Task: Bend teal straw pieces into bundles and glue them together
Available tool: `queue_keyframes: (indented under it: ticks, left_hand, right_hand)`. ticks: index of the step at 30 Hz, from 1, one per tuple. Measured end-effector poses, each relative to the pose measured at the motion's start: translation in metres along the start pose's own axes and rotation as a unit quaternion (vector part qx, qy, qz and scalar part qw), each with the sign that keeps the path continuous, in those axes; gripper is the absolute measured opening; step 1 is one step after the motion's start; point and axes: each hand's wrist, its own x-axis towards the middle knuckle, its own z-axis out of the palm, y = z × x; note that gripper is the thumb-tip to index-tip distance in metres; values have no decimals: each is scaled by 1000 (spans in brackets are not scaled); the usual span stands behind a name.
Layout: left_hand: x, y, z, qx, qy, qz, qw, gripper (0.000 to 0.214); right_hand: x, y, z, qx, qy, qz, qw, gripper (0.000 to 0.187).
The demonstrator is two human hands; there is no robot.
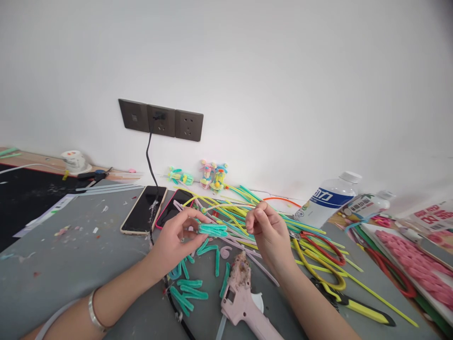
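My left hand (173,241) pinches a bundle of folded teal pipe cleaners (213,230) between thumb and fingers, held above the table. To its right, my right hand (269,231) is raised apart from the bundle, fingers curled in with the thumb against them; whatever they may hold is hidden. Below both hands lie several bent teal pipe cleaner pieces (191,289) and a small lilac coil (225,252). A pale pink glue gun (241,297) rests between my forearms, its nozzle pointing away from me.
Behind my hands spread long yellow, green and lilac pipe cleaners (233,215). Two phones (143,210) lie left, crossed by a black cord (150,160). Scissors (318,264), yellow-handled pliers (368,309) and a bottle (327,198) are right. Small pipe cleaner figures (214,175) stand by the wall.
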Motion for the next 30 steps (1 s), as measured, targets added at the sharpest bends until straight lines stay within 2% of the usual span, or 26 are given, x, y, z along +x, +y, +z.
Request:
queue_keyframes:
  ticks: [5,9,14,20,22,27,30]
  left_hand:
    - [1,-1,0,-33,-17,-37,999,16]
    - [4,-1,-1,-75,-44,-89,992,15]
    - [6,1,-1,-105,-39,-93,989,16]
    - [6,5,2,-119,-30,-81,989,19]
    - [6,5,2,-116,-30,-77,990,19]
    - [5,1,2,-123,-56,-63,989,19]
    - [4,0,1,-128,-51,-68,988,19]
  right_hand:
    - [0,0,-1,-27,-19,-27,999,40]
    - [0,2,-1,-52,-40,-31,997,34]
    - [-2,1,0,-101,-57,-52,992,22]
    - [-11,5,6,-136,-194,-21,971,38]
    - [-13,9,6,-152,-221,-11,963,45]
    - [-14,13,6,-171,-228,-23,958,45]
    - [-13,12,6,-164,-235,-38,957,42]
